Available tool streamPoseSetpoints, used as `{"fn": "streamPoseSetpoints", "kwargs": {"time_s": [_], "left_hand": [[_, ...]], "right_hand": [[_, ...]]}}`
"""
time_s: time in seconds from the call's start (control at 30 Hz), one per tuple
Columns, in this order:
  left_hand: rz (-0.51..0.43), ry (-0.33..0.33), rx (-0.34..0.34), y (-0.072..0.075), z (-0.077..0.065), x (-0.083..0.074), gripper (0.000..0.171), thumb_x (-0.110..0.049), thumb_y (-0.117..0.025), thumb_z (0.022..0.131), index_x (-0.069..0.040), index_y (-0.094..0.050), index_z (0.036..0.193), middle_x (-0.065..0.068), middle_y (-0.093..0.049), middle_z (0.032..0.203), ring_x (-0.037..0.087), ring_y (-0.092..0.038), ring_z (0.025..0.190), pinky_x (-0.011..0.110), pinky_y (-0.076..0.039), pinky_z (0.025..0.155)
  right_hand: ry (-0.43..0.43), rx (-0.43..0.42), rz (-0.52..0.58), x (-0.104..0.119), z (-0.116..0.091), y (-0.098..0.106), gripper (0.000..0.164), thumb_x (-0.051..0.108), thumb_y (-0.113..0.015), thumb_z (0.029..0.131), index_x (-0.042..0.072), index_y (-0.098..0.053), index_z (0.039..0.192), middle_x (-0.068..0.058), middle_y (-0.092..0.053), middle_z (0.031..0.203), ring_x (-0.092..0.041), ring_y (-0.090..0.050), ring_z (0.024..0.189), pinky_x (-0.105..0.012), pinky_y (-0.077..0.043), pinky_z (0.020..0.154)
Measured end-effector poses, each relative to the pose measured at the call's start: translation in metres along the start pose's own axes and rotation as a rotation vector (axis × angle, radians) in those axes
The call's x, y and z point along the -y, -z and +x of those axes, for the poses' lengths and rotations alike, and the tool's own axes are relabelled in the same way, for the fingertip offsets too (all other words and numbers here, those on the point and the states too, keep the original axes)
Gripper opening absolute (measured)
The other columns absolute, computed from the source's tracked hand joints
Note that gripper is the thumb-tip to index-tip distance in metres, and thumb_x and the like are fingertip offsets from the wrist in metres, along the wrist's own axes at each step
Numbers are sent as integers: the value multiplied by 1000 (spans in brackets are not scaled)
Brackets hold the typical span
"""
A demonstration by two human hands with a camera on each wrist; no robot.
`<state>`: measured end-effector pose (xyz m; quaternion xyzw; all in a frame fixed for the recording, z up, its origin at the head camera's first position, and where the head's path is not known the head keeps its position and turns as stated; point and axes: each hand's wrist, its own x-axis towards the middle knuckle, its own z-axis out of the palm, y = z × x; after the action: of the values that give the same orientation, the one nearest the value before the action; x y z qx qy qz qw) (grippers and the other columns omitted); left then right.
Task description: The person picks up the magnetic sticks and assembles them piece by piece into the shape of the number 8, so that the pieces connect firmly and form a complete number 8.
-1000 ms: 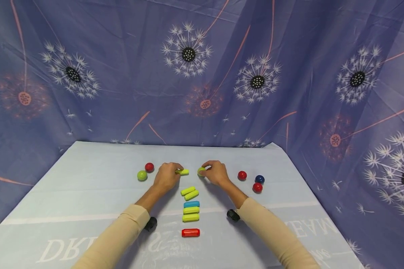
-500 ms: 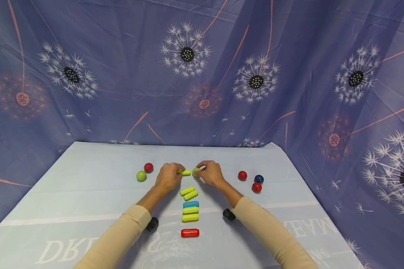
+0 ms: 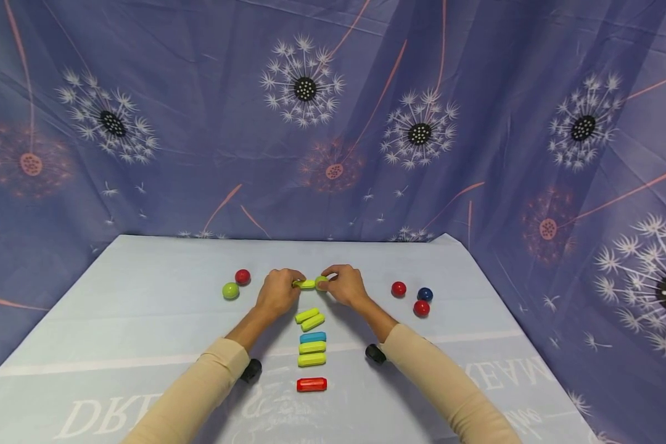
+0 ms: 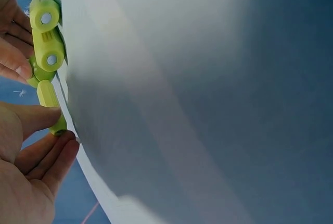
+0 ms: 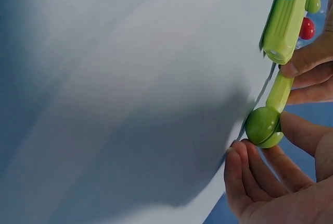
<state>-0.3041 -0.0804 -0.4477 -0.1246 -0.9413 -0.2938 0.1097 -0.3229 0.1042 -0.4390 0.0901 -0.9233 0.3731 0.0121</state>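
Observation:
My left hand (image 3: 277, 291) pinches one end of a short green stick (image 3: 307, 284) just above the pale blue table (image 3: 144, 308). My right hand (image 3: 345, 285) pinches a green ball (image 3: 321, 282) whose side touches the stick's other end. In the right wrist view the green ball (image 5: 263, 126) sits against the green stick (image 5: 280, 91) between my fingertips (image 5: 240, 153). The left wrist view shows the green stick (image 4: 48, 100) held between thumb and fingers (image 4: 54, 153).
Below the hands lie two angled green sticks (image 3: 309, 319), then a blue stick (image 3: 313, 337), two more green sticks (image 3: 312, 353) and a red stick (image 3: 311, 385). A green ball (image 3: 230, 290) and red ball (image 3: 242, 277) lie left; red balls (image 3: 399, 288) and a blue ball (image 3: 424, 294) lie right.
My right hand has carried the green ball leftward until it meets the end of the green stick. My left hand has stayed nearly still with the stick.

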Motion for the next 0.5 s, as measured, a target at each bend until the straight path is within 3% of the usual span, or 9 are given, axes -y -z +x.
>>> {"fn": "streamPoseSetpoints", "kwargs": {"time_s": [0.5], "left_hand": [[-5,-2,-28,-1,-1,2,27,5,-70,84,-4,-79,108,12,-78,104,28,-73,100,44,-58,86]], "right_hand": [[6,13,-9,-4,2,0,26,27,-79,88,14,-79,110,-10,-78,99,-24,-73,89,-32,-56,70]]}}
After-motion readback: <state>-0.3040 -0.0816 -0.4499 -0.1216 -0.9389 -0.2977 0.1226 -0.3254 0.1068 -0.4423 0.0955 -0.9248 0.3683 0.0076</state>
